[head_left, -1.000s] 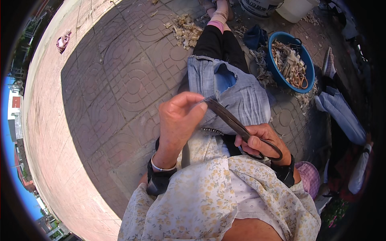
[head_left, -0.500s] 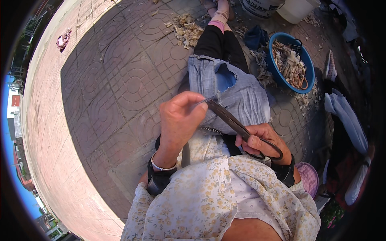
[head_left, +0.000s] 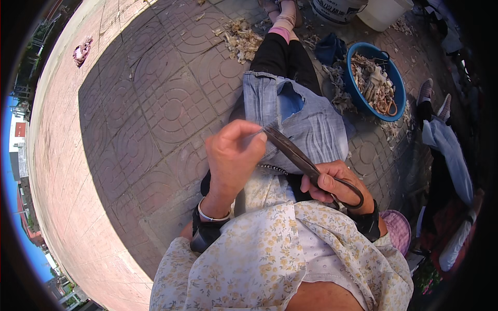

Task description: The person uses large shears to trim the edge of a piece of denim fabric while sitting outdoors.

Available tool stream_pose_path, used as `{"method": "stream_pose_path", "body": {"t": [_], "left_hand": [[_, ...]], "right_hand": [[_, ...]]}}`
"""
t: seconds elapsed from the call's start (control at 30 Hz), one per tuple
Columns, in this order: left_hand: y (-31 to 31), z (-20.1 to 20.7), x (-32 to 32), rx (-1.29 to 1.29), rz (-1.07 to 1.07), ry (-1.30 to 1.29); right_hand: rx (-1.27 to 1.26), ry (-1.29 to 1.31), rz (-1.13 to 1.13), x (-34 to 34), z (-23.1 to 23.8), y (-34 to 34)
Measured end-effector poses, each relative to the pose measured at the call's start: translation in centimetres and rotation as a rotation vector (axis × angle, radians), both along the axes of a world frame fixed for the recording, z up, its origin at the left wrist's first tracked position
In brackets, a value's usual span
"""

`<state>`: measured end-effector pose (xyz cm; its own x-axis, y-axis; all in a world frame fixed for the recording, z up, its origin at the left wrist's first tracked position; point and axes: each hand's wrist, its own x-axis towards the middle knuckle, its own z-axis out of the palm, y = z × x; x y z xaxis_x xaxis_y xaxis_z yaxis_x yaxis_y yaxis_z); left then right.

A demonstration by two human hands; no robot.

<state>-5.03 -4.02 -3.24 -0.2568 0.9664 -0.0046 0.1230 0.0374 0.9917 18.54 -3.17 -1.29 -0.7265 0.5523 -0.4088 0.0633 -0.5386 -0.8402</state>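
Observation:
My right hand (head_left: 334, 179) is closed round the handles of long dark scissors (head_left: 293, 154), with one finger loop showing below the thumb. The blades slant up and left over my lap to my left hand (head_left: 231, 155). There, thumb and forefinger are pinched together at the blade tips, on something small and thin that I cannot make out. Under both hands a faded blue denim cloth (head_left: 321, 132) with a torn hole covers my lap and thighs.
Right of my legs stands a blue basin (head_left: 399, 93) of pale, dry scraps, with more scattered round it. A scrap heap (head_left: 243, 41) lies left of my feet. A white bucket (head_left: 381, 14) stands far right. Another person's legs (head_left: 448, 147) stretch out at the right.
My hands stay almost in place; the scissors shift only slightly against the pinched fingers. At the right the other person's legs have moved, and both shoes now show.

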Motion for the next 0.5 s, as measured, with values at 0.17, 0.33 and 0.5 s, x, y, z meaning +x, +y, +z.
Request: {"method": "stream_pose_path", "body": {"t": [0.17, 0.33, 0.5], "left_hand": [[0.01, -0.17, 0.2, 0.021, 0.01, -0.03], [-0.07, -0.13, 0.43, -0.019, 0.066, -0.101], [0.05, -0.08, 0.93, 0.001, 0.08, -0.194]], "right_hand": [[-0.012, 0.033, -0.018, -0.26, -0.02, -0.2], [0.007, 0.038, -0.019, -0.44, -0.14, -0.36], [0.046, 0.068, -0.047, -0.88, -0.58, -0.72]]}}
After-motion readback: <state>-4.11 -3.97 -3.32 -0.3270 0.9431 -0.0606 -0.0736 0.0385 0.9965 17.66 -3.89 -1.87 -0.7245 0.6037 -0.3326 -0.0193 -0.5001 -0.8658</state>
